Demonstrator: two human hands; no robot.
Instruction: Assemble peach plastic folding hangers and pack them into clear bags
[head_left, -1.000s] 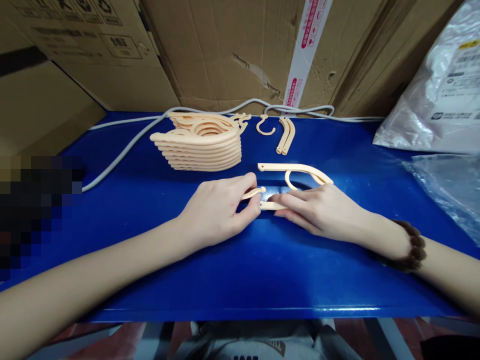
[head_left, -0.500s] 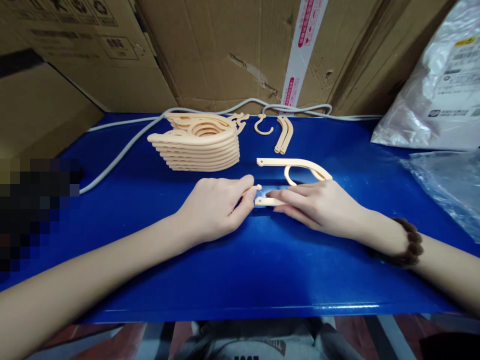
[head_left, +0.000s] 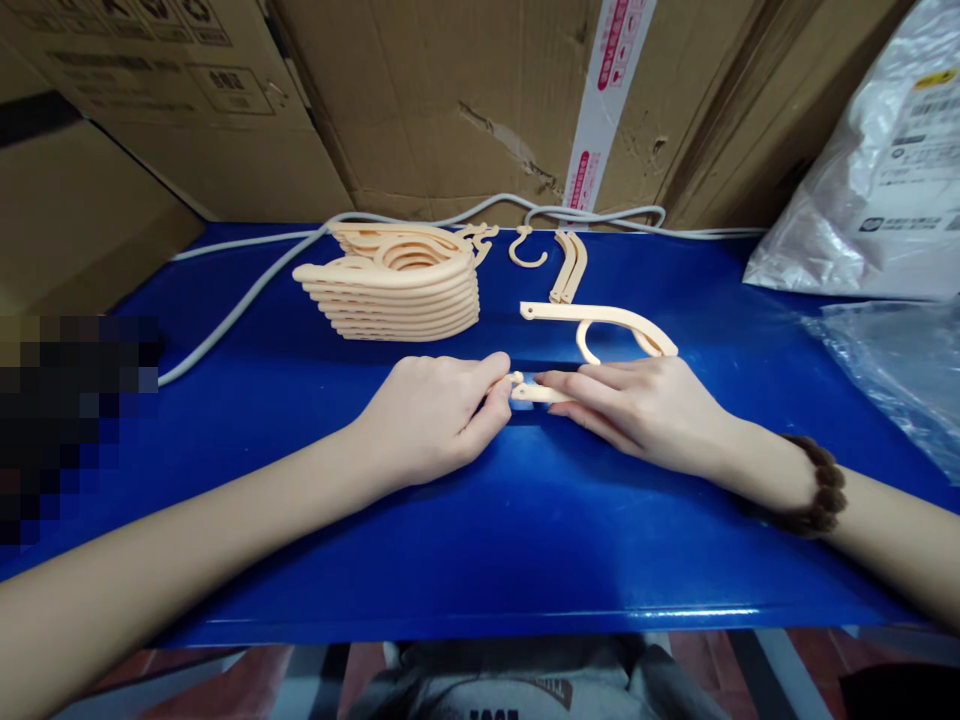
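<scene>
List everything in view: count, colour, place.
Table: 1, blue, centre
Hanger stack: 1, cream, back left
Hook: 1, cream, right of stack
Curved strips: 2, cream, right of hook
Hanger parts: count unclear, cream, at both hands
Cables: unclear, grey, back
Boxes: several, brown, behind table
Tape: 1, white-red, back
Mailer bag: 1, white, back right
Clear plastic: 1, colourless, right
Garment: 1, grey, bottom
Bracelet: 1, brown, right wrist
Left hand: 1, bare, centre
Right hand: 1, bare, centre

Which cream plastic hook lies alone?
The curved hook between stacked cream plastic hangers and two bent cream strips; only it sits clear of hangers, left hand and right hand.
</scene>
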